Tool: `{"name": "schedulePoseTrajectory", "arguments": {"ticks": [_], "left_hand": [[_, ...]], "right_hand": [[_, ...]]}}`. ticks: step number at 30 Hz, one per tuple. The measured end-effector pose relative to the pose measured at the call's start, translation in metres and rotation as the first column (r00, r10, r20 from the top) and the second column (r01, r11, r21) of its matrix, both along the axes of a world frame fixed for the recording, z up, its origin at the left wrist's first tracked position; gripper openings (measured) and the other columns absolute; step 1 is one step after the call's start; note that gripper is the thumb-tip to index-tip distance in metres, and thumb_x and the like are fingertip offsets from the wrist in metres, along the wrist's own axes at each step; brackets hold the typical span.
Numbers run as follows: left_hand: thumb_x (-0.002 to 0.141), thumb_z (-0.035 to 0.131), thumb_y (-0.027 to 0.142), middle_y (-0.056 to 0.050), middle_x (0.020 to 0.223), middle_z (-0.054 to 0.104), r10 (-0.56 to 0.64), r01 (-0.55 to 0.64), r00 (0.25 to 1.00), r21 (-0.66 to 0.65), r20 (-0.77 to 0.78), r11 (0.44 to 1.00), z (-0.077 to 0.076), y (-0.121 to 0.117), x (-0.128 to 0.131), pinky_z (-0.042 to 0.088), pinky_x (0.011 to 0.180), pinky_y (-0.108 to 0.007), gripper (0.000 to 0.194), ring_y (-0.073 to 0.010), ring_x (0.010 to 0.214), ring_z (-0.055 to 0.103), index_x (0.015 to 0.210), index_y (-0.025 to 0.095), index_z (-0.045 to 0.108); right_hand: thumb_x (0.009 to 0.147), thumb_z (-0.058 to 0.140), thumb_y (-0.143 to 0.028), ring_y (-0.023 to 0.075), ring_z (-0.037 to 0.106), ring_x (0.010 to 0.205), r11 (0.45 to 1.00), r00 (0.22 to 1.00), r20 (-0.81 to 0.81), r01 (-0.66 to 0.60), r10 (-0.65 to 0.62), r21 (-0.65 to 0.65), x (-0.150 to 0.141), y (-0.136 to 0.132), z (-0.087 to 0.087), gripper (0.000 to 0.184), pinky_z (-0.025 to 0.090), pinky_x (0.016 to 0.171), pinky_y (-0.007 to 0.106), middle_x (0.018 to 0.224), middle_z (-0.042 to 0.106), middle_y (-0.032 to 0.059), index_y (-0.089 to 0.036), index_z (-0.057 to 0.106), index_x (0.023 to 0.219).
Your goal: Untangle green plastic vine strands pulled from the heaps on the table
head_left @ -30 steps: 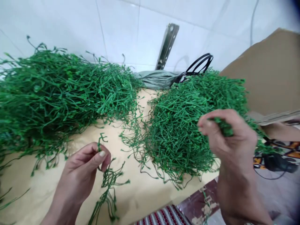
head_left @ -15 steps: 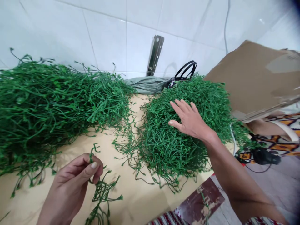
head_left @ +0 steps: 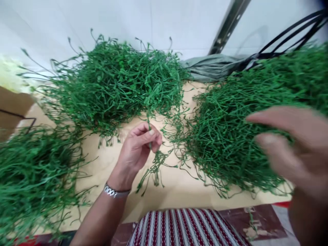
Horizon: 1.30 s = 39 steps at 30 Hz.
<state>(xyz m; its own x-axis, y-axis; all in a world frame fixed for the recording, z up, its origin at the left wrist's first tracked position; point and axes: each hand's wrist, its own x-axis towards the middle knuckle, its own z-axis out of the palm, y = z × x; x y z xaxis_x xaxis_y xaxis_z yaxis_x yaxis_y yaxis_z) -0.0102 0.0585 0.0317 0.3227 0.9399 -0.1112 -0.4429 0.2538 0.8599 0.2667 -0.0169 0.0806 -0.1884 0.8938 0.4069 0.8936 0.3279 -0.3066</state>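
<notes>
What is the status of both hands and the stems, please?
Left hand: pinching a green stem. Right hand: blurred, half-open, at the right pile. Loose stems between piles.

A single camera worn on the person's head looks forward and down from above the lap, where striped cloth (head_left: 181,229) rises into the bottom edge. The view faces across the surface (head_left: 184,191) toward a pale wall (head_left: 133,20), which fills the top of the frame. It is close over the scene: the left hand (head_left: 142,141) sits near the middle, while the right hand (head_left: 307,150) looms larger and blurred, nearer the lens, and is cut by the right edge. The left edge crops one green heap (head_left: 28,171); a dark patch shades the upper right corner.
</notes>
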Motion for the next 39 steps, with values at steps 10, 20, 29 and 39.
{"name": "schedulePoseTrajectory", "arguments": {"ticks": [10,20,29,39], "left_hand": [[0.065,0.069,0.018,-0.002,0.067,0.062,-0.035,0.031,0.997,0.06,0.073,0.998,-0.004,-0.012,0.019,0.04,0.06,-0.022,0.01,-0.0111,0.064,0.053,0.065,0.013,0.06],[0.073,0.062,0.019,0.0,0.084,0.058,0.183,-0.113,0.905,0.199,-0.383,0.974,-0.027,-0.025,-0.003,0.04,0.07,-0.023,0.012,-0.0111,0.077,0.05,0.085,0.018,0.062],[0.076,0.053,0.013,-0.001,0.072,0.055,0.211,0.152,0.691,0.425,-0.691,0.892,-0.03,-0.051,0.005,0.041,0.069,-0.027,0.005,-0.014,0.072,0.053,0.073,0.016,0.054],[0.076,0.05,0.014,0.0,0.067,0.053,0.229,-0.003,0.699,0.317,-0.677,0.948,-0.034,-0.047,-0.004,0.039,0.064,-0.025,0.01,-0.012,0.066,0.05,0.071,0.015,0.059]], "right_hand": [[0.083,0.05,-0.016,0.0136,0.053,0.067,0.915,0.786,-0.545,-0.395,0.292,-0.079,-0.118,0.025,-0.077,0.011,0.043,0.063,0.027,0.07,0.058,0.0026,-0.016,0.06,0.076],[0.076,0.058,-0.027,0.0096,0.049,0.056,0.84,0.575,-0.806,-0.361,-0.142,-0.405,-0.116,0.022,-0.094,0.013,0.039,0.053,0.021,0.064,0.055,-0.0018,-0.016,0.058,0.082],[0.071,0.065,-0.037,0.0092,0.043,0.058,0.769,0.46,-0.853,-0.443,-0.247,-0.461,-0.119,0.022,-0.095,0.023,0.034,0.053,0.022,0.065,0.05,-0.0023,-0.016,0.057,0.073],[0.066,0.072,-0.034,0.0092,0.045,0.058,0.794,0.16,-0.88,-0.383,-0.447,-0.473,-0.115,0.019,-0.111,0.021,0.035,0.051,0.02,0.064,0.051,-0.0036,-0.02,0.059,0.074]]}}
